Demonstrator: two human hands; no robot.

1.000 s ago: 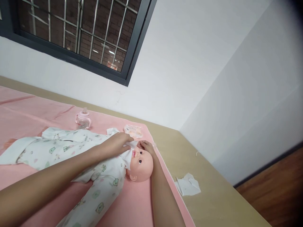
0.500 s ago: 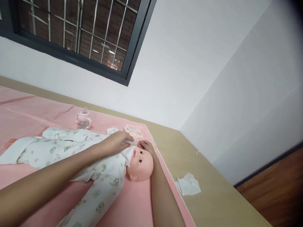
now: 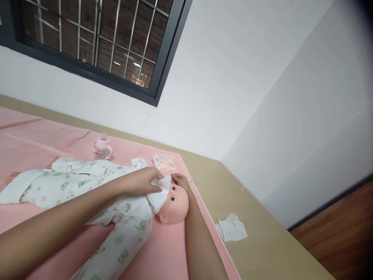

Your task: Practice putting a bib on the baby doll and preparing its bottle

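Observation:
A baby doll (image 3: 176,208) in a white patterned suit lies on its back on a pink mat (image 3: 163,249), its bare head toward the right. My left hand (image 3: 143,181) is closed on a white wipe (image 3: 161,193), pinched between thumb and fingers. The wipe covers the doll's mouth and chin; its eyes show above the edge. Against the far side of the doll's head rests my right hand (image 3: 180,181), with loosely bent fingers and nothing visible in them. My right forearm curves round the top of the head.
A pink-handled baby bottle (image 3: 102,147) stands behind the doll. A clear plastic packet (image 3: 164,161) lies near the mat's far corner. Another white cloth or wipe (image 3: 232,227) lies on the tan surface at right. Behind are a wall and a barred window (image 3: 96,46).
My left hand has moved slightly nearer and the wipe has spread more over the doll's mouth and chin. My right hand has barely moved.

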